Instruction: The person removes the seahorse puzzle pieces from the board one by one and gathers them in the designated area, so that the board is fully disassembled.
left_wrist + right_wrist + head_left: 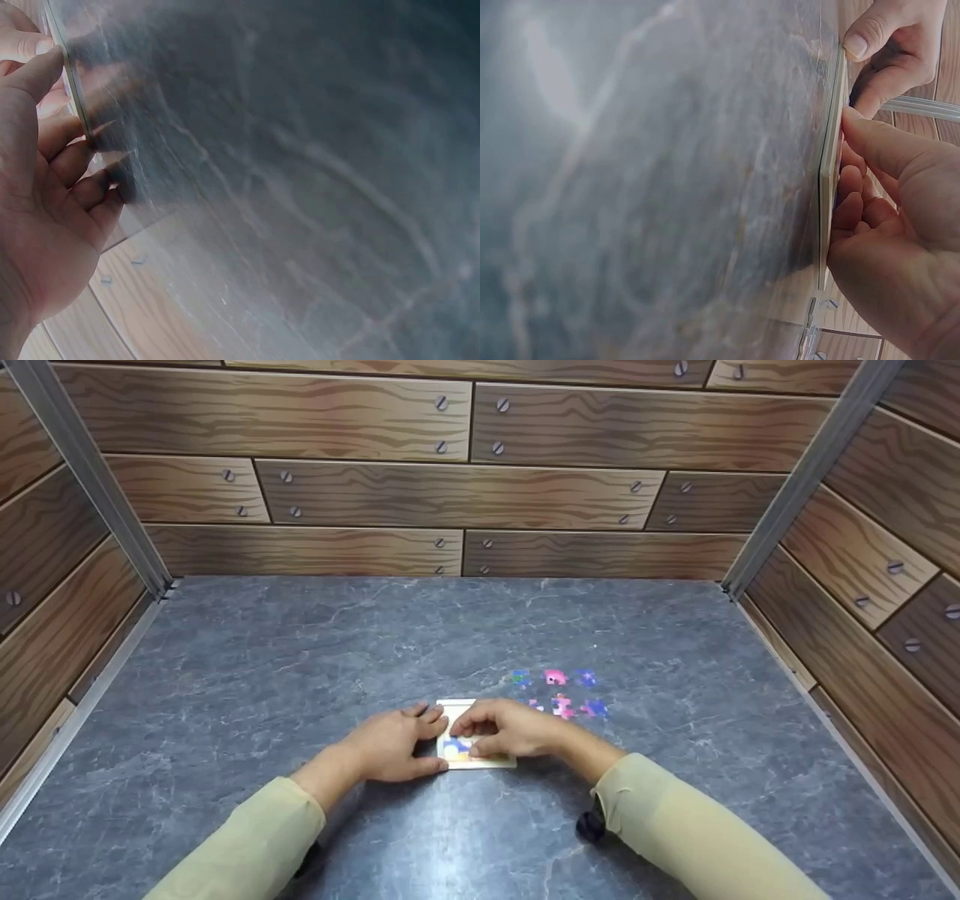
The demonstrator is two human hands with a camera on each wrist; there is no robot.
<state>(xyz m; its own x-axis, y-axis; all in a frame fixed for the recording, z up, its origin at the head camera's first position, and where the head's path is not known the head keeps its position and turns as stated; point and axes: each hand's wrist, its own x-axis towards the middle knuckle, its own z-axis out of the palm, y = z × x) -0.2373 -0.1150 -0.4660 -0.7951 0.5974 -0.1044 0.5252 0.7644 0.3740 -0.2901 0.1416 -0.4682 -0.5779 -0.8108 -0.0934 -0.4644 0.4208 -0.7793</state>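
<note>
A small pale puzzle tray (493, 763) lies flat on the table. My left hand (394, 742) rests at its left side, thumb at the near corner and fingertips on the left edge. Over the tray my right hand (517, 727) curls its fingers, with thumb and forefinger around a blue and white puzzle piece (456, 748) at the tray's near left. The hand covers much of the tray's right part. In the right wrist view, the tray's edge (826, 195) shows in profile beside the right hand's fingers; the piece is hidden there.
Beyond the right hand lie several loose puzzle pieces in two rows, among them a pink one (555, 677) and a blue-purple one (595, 708). The grey marbled table (300, 652) is bordered by wood-patterned walls (360, 495) at the back and sides.
</note>
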